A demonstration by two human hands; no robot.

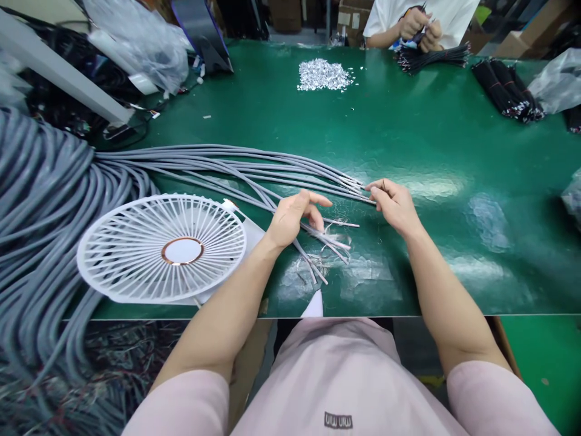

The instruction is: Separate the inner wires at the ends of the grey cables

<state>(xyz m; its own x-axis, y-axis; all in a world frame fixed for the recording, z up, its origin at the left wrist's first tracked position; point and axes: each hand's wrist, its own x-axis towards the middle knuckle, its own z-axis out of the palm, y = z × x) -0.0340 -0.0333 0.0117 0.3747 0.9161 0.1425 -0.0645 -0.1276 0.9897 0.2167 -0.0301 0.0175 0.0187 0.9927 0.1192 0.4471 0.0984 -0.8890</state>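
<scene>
Pale-tipped cable ends (351,181) appear to be being singled out or straightened, with the gray cables (122,155) fanned across the green surface (431,139) beyond and to the right of the white fan (182,251). The right hand (397,206) is placed farther right of the fan, its thumb and forefinger drawn nearly together at the tips; whether one is pinched cannot be told. The left hand (290,221) is held just right of the fan, over crossing cables, its fingers loosely curled and nothing visibly grasped. Below it, shorter ends (340,245) are splayed among frayed strands. For any separating of single tips, a light fingertip pinch seems called for, with tangled strands kept clear.
</scene>
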